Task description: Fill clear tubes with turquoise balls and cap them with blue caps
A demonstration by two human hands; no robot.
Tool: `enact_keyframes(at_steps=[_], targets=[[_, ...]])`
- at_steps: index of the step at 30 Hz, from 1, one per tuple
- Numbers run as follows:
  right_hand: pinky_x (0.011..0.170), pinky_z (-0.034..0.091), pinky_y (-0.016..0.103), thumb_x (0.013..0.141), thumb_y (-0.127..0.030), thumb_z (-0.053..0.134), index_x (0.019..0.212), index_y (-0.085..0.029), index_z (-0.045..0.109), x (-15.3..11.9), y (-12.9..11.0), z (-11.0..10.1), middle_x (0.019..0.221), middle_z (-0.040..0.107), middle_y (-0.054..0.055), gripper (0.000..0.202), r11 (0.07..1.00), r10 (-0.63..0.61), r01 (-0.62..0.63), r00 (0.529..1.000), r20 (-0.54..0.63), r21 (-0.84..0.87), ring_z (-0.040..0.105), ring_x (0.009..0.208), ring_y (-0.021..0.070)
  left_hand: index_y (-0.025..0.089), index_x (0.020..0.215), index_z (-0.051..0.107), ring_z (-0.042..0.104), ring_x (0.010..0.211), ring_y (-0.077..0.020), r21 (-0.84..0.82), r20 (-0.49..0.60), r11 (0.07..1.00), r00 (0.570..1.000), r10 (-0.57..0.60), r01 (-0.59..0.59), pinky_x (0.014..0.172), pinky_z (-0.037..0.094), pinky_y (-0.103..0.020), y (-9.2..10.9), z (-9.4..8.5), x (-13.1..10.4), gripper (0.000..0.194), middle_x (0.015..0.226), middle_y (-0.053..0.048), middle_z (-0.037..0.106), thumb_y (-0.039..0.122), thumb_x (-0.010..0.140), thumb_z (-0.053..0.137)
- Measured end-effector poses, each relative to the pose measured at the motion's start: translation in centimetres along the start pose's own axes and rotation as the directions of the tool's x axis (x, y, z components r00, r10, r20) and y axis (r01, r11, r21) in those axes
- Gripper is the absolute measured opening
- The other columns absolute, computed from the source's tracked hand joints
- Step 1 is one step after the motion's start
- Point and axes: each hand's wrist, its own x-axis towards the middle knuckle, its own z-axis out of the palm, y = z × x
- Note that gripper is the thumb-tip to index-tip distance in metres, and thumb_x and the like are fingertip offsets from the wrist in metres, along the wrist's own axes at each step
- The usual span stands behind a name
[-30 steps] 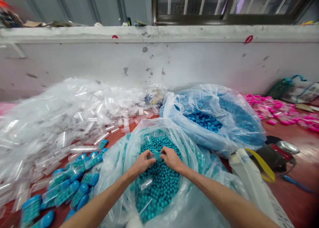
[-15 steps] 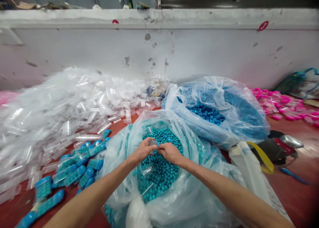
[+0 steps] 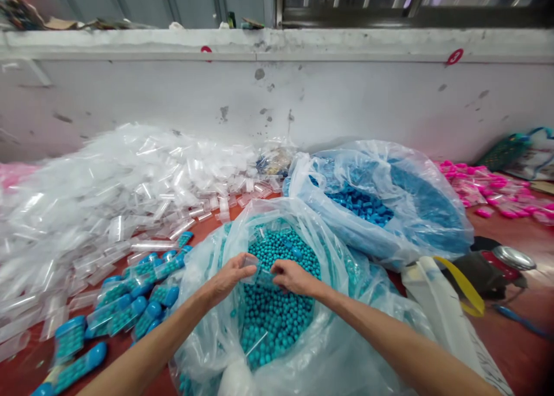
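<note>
A clear plastic tube (image 3: 250,268) is held in the closed fingers of my left hand (image 3: 229,276), above an open plastic bag (image 3: 298,332) of small teal beads (image 3: 277,318). My right hand (image 3: 295,278) is just to the right over the same beads, its fingers curled in. Something clear shows between the two hands; I cannot make out whether the right fingers hold it. Another clear piece lies on the beads nearer me. On the left are several bead-filled tubes with blue caps (image 3: 123,314).
A large heap of clear empty tubes (image 3: 130,182) covers the back left. Behind the bead bag stands a bag of blue caps (image 3: 415,211). Pink-capped pieces (image 3: 493,191) lie at the far right. A dark headlamp-like item (image 3: 497,269) with a yellow strap rests on the red table (image 3: 526,344).
My hands have moved apart, the left one shifting left with the tube. A clear tube visible on the beads below my left hand no longer shows there. The view has tilted slightly upward.
</note>
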Motion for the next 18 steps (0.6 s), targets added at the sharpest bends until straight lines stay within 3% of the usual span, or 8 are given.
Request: enact_keyframes(at_steps=[4, 6, 7, 9, 10, 12, 15, 18], targets=[[0.049, 0.048, 0.024, 0.067, -0.021, 0.05, 0.076, -0.019, 0.039, -0.3, 0.2, 0.6, 0.066, 0.048, -0.005, 0.014, 0.916, 0.094, -0.04, 0.989, -0.115, 0.399, 0.058, 0.061, 0.0129, 0.016, 0.091, 0.051, 0.049, 0.07, -0.0127, -0.092, 0.033, 0.995, 0.999, 0.041, -0.038, 0.063, 0.036, -0.024, -0.5, 1.7, 0.4, 0.041, 0.078, 0.0, 0.054, 0.043, 0.063, 0.065], [0.046, 0.048, 0.024, 0.065, -0.025, 0.055, 0.074, -0.019, 0.038, -0.3, 0.2, 1.5, 0.065, 0.05, -0.005, 0.02, 0.865, 0.104, -0.031, 0.988, -0.117, 0.501, 0.06, 0.061, 0.0143, 0.016, 0.093, 0.049, 0.05, 0.073, -0.014, -0.055, -0.008, 0.995, 0.996, 0.088, -0.089, 0.064, 0.037, -0.025, -1.0, 2.6, 0.8, 0.042, 0.078, 0.0, 0.054, 0.042, 0.064, 0.063], [0.045, 0.048, 0.023, 0.066, -0.025, 0.054, 0.075, -0.019, 0.039, -0.3, 0.2, 1.8, 0.064, 0.052, -0.005, 0.018, 0.89, 0.108, -0.045, 0.988, -0.114, 0.455, 0.06, 0.059, 0.0143, 0.016, 0.097, 0.047, 0.05, 0.073, -0.0143, -0.004, -0.046, 0.994, 0.993, 0.106, -0.107, 0.064, 0.038, -0.025, -1.3, 3.0, 0.9, 0.044, 0.077, 0.0, 0.053, 0.04, 0.064, 0.062], [0.044, 0.046, 0.022, 0.071, -0.02, 0.047, 0.076, -0.018, 0.044, -0.1, 0.0, 1.8, 0.06, 0.054, -0.005, 0.006, 0.987, 0.102, -0.088, 0.99, -0.101, 0.138, 0.06, 0.053, 0.0132, 0.015, 0.112, 0.039, 0.05, 0.07, -0.0144, 0.146, -0.114, 0.984, 0.987, 0.117, -0.099, 0.063, 0.038, -0.026, -1.7, 3.2, 1.1, 0.057, 0.074, 0.002, 0.052, 0.032, 0.062, 0.062], [0.045, 0.046, 0.022, 0.072, -0.017, 0.044, 0.075, -0.018, 0.048, 0.0, -0.2, 1.5, 0.059, 0.056, -0.004, 0.005, 0.992, 0.09, -0.097, 0.992, -0.088, -0.077, 0.06, 0.051, 0.0132, 0.014, 0.12, 0.032, 0.05, 0.068, -0.0145, 0.224, -0.138, 0.972, 0.985, 0.101, -0.068, 0.062, 0.038, -0.026, -1.8, 3.1, 1.1, 0.067, 0.074, 0.002, 0.052, 0.028, 0.061, 0.061], [0.053, 0.047, 0.025, 0.072, -0.012, 0.044, 0.071, -0.017, 0.054, 0.7, -1.0, 0.5, 0.06, 0.06, 0.0, 0.011, 0.903, 0.041, -0.073, 0.996, -0.085, -0.424, 0.062, 0.058, 0.0162, 0.011, 0.129, 0.021, 0.051, 0.069, -0.0162, 0.367, -0.177, 0.93, 0.983, 0.042, 0.027, 0.063, 0.04, -0.027, -1.9, 2.9, 1.0, 0.081, 0.079, 0.0, 0.054, 0.021, 0.058, 0.06], [0.075, 0.045, 0.034, 0.079, -0.017, 0.043, 0.083, -0.017, 0.058, 2.9, -2.8, -0.9, 0.086, 0.064, 0.009, 0.016, 0.806, -0.076, -0.052, 0.979, -0.19, -0.589, 0.061, 0.089, 0.024, 0.009, 0.126, 0.03, 0.053, 0.088, -0.0217, 0.562, -0.239, 0.816, 0.971, 0.0, 0.138, 0.077, 0.041, -0.03, -1.8, 2.7, 0.9, 0.075, 0.098, -0.008, 0.057, 0.018, 0.057, 0.057], [0.079, 0.043, 0.037, 0.082, -0.028, 0.046, 0.106, -0.016, 0.05, 5.8, -4.2, -0.9, 0.108, 0.056, 0.014, 0.027, 0.733, -0.171, -0.043, 0.954, -0.246, -0.678, 0.056, 0.098, 0.026, 0.012, 0.114, 0.044, 0.05, 0.101, -0.0224, 0.74, -0.183, 0.663, 0.982, 0.04, 0.111, 0.087, 0.037, -0.029, -1.8, 3.0, 0.7, 0.057, 0.109, -0.01, 0.055, 0.014, 0.057, 0.052]])
